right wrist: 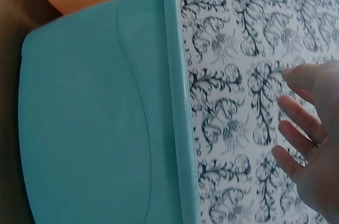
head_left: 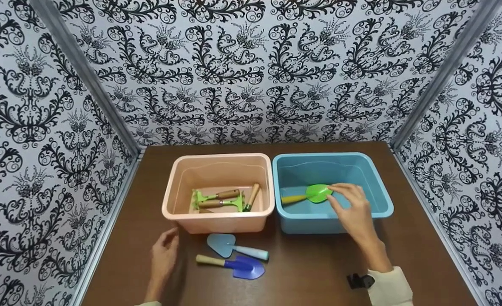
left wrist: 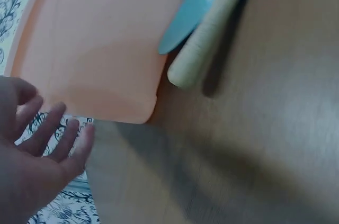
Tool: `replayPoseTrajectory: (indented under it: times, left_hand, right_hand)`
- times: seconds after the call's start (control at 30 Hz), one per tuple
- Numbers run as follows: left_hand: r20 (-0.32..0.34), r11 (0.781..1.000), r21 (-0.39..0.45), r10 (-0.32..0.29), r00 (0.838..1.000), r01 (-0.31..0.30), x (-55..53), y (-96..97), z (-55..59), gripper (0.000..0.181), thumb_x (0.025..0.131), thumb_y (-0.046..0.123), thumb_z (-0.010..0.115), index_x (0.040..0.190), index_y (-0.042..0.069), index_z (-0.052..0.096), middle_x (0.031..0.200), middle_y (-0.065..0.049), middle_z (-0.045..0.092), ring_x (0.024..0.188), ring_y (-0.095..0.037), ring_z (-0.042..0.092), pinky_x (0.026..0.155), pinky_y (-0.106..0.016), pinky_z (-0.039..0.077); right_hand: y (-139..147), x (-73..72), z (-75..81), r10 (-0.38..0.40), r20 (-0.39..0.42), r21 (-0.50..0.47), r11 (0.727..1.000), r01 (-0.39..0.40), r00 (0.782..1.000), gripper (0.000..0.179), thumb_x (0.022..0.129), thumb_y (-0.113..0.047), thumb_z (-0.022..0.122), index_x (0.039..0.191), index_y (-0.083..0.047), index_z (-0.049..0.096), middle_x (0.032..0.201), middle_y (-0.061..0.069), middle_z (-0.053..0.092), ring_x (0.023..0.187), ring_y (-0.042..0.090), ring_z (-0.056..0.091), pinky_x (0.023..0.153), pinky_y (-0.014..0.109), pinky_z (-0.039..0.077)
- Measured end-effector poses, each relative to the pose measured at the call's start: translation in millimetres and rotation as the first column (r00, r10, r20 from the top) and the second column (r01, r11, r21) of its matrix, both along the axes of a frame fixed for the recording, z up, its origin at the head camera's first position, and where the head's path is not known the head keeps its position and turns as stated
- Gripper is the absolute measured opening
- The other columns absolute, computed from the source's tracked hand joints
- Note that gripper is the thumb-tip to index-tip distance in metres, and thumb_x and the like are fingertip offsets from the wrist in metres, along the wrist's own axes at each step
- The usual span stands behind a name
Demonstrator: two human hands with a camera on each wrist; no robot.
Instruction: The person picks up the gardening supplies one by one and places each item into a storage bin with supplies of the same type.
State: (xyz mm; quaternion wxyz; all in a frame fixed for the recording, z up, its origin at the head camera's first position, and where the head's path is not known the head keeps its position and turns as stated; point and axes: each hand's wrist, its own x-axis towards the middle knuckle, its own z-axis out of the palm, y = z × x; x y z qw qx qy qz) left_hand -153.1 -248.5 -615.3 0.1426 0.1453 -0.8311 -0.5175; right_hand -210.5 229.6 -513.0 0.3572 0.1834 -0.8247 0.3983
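the right hand (head_left: 355,210) is over the blue box-shaped tub with a smooth, shiny rim (head_left: 312,225). its thumb and fingers are wide apart and hold nothing. from the head view, the fingertips are right by the bright green, round-bladed trowel with a yellow handle (head_left: 317,193), but i cannot tell if they touch it. that trowel is inside the blue tub, with its shiny blade near the middle and its handle toward the left wall.

the left hand (head_left: 164,253) is low by the front left corner of the peach box-shaped tub with rounded corners (head_left: 227,225). its fingers are loosely bent, with gaps between them, and hold nothing.

inside the peach tub are two small green-headed tools with brown wooden handles (head_left: 219,199), lying side by side. a smooth, round wooden handle with a dark green end (head_left: 254,194) leans near the right wall.

in front of the peach tub is a pale blue trowel with a blade like a soft triangle (head_left: 222,245). just beside it is a dark blue, scoop-shaped trowel with a pale wooden handle (head_left: 248,267). both lie on the flat brown table (head_left: 306,272). the walls with black curly leaf shapes on white (head_left: 242,51) stand around it.
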Motion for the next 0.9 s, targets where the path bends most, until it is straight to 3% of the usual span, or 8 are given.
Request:
replayPoseTrajectory:
  times: [0.13, 0.27, 0.33, 0.47, 0.6, 0.7, 0.8, 0.9]
  left_hand:
    - [0.075, 0.985, -0.159, -0.058, 0.996, 0.069, 1.9, 2.8, -3.9, 0.029, 0.094, 0.001, 0.061, 0.122, 0.002, 0.068, 0.121, -0.022, 0.068, 0.106, -0.033, 0.069, 0.08, -0.027, 0.056]
    - [0.083, 0.963, -0.235, -0.119, 0.989, 0.135, 2.2, 5.2, -8.4, 0.029, 0.091, 0.0, 0.065, 0.12, 0.003, 0.068, 0.121, -0.02, 0.067, 0.114, -0.038, 0.064, 0.095, -0.049, 0.054]
    - [0.074, 0.951, -0.26, -0.151, 0.986, 0.165, 2.4, 6.4, -10.8, 0.029, 0.09, 0.0, 0.068, 0.119, 0.003, 0.069, 0.121, -0.02, 0.068, 0.119, -0.04, 0.062, 0.101, -0.054, 0.05]
    - [0.067, 0.919, -0.305, -0.241, 0.968, 0.249, 4.0, 8.1, -16.1, 0.032, 0.086, -0.003, 0.071, 0.117, 0.002, 0.069, 0.12, -0.02, 0.068, 0.117, -0.041, 0.062, 0.102, -0.057, 0.048]
    - [0.072, 0.86, -0.366, -0.355, 0.932, 0.356, 7.0, 10.1, -21.3, 0.036, 0.082, -0.005, 0.074, 0.117, 0.001, 0.068, 0.119, -0.02, 0.067, 0.114, -0.042, 0.063, 0.099, -0.059, 0.049]
    - [0.097, 0.824, -0.395, -0.401, 0.911, 0.405, 8.5, 11.8, -24.0, 0.038, 0.081, -0.004, 0.076, 0.117, 0.001, 0.068, 0.119, -0.019, 0.067, 0.112, -0.043, 0.062, 0.097, -0.06, 0.049]
    - [0.127, 0.814, -0.397, -0.41, 0.903, 0.425, 8.4, 12.6, -26.5, 0.038, 0.082, -0.003, 0.076, 0.118, 0.002, 0.067, 0.12, -0.019, 0.067, 0.113, -0.042, 0.062, 0.099, -0.06, 0.049]
    - [0.148, 0.819, -0.371, -0.413, 0.899, 0.438, 7.3, 12.9, -28.9, 0.04, 0.082, -0.003, 0.075, 0.121, 0.0, 0.066, 0.122, -0.021, 0.066, 0.116, -0.044, 0.06, 0.1, -0.06, 0.048]
  right_hand:
    - [13, 1.4, -1.9, -0.051, -0.044, 0.015, 0.999, 0.052, 0.998, 0.031, 0.074, 0.01, 0.081, 0.103, 0.002, 0.075, 0.105, 0.019, 0.07, 0.102, 0.035, 0.058, 0.095, 0.031, 0.04]
    - [25, 2.6, -5.6, -0.104, -0.069, 0.017, 0.994, 0.105, 0.992, 0.032, 0.073, 0.012, 0.081, 0.103, 0.004, 0.075, 0.105, 0.02, 0.069, 0.102, 0.038, 0.057, 0.099, 0.025, 0.036]
    - [30, 3.4, -7.2, -0.131, -0.072, 0.006, 0.991, 0.132, 0.989, 0.033, 0.072, 0.012, 0.081, 0.103, 0.004, 0.075, 0.105, 0.021, 0.069, 0.102, 0.039, 0.057, 0.1, 0.023, 0.035]
    - [39, 5.7, -10.1, -0.191, -0.056, -0.012, 0.982, 0.191, 0.98, 0.033, 0.073, 0.011, 0.081, 0.105, 0.003, 0.075, 0.107, 0.022, 0.07, 0.103, 0.04, 0.055, 0.094, 0.024, 0.033]
    - [47, 9.6, -14.7, -0.23, -0.034, -0.022, 0.973, 0.229, 0.973, 0.035, 0.074, 0.009, 0.081, 0.108, 0.002, 0.075, 0.112, 0.023, 0.069, 0.108, 0.041, 0.053, 0.089, 0.031, 0.031]
    - [52, 11.8, -18.0, -0.256, -0.02, -0.037, 0.966, 0.255, 0.966, 0.037, 0.074, 0.009, 0.082, 0.11, 0.002, 0.074, 0.116, 0.024, 0.068, 0.113, 0.042, 0.053, 0.09, 0.036, 0.03]
    - [58, 12.6, -20.5, -0.285, -0.001, -0.069, 0.956, 0.284, 0.959, 0.038, 0.075, 0.009, 0.081, 0.112, 0.002, 0.074, 0.12, 0.025, 0.067, 0.115, 0.044, 0.053, 0.094, 0.033, 0.029]
    - [64, 12.9, -22.8, -0.31, 0.018, -0.126, 0.942, 0.31, 0.95, 0.037, 0.076, 0.009, 0.08, 0.112, 0.002, 0.074, 0.122, 0.026, 0.066, 0.116, 0.041, 0.053, 0.098, 0.022, 0.029]
